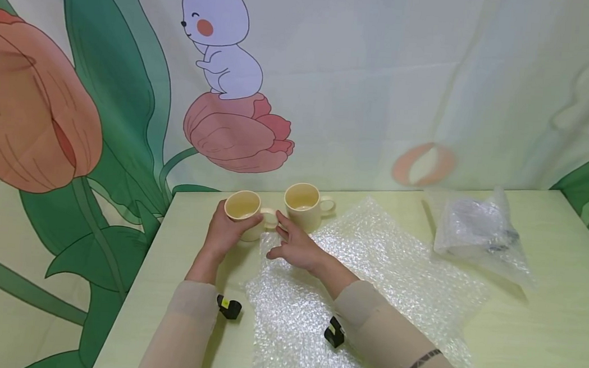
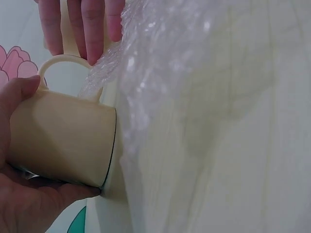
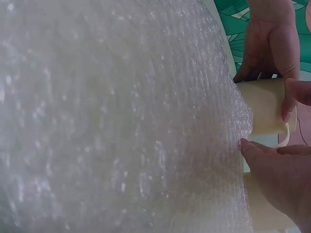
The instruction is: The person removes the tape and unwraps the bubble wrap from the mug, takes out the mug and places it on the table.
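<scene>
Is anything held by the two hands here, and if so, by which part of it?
The left hand holds the left mug around its body. The right hand is at that mug's handle; whether it grips anything cannot be told.

Soft, even light brightens the head view, glinting off bubble wrap [image 1: 396, 263] and leaving faint shadows on the table [image 1: 543, 345]; both wrist views look dimmer.

Smooth mug [image 2: 63, 138], glossy bubble wrap [image 3: 121, 116]
</scene>
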Action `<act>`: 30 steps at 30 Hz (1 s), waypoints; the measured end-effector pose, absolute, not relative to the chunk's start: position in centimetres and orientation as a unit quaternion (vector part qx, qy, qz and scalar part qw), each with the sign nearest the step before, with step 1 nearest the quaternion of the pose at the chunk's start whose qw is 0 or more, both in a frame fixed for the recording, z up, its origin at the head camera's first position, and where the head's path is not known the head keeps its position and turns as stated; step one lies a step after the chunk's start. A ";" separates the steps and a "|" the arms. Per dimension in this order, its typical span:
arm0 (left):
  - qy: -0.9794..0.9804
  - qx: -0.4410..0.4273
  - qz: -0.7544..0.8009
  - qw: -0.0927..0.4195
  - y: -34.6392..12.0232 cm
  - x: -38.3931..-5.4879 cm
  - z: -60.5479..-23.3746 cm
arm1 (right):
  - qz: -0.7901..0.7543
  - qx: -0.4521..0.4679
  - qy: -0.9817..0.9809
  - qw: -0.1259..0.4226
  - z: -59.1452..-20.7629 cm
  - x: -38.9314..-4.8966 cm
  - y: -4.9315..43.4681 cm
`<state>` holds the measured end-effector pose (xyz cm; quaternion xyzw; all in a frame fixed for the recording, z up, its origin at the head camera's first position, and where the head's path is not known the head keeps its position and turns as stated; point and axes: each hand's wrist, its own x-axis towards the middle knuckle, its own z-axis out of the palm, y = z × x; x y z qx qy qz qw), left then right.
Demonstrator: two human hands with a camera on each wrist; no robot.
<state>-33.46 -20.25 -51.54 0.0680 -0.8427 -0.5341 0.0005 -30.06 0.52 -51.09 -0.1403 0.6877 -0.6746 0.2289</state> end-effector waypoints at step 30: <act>-0.860 0.090 -0.501 -0.019 -20.3 -32.5 -49.0 | -0.644 -0.148 0.716 0.228 -49.7 -29.4 2.3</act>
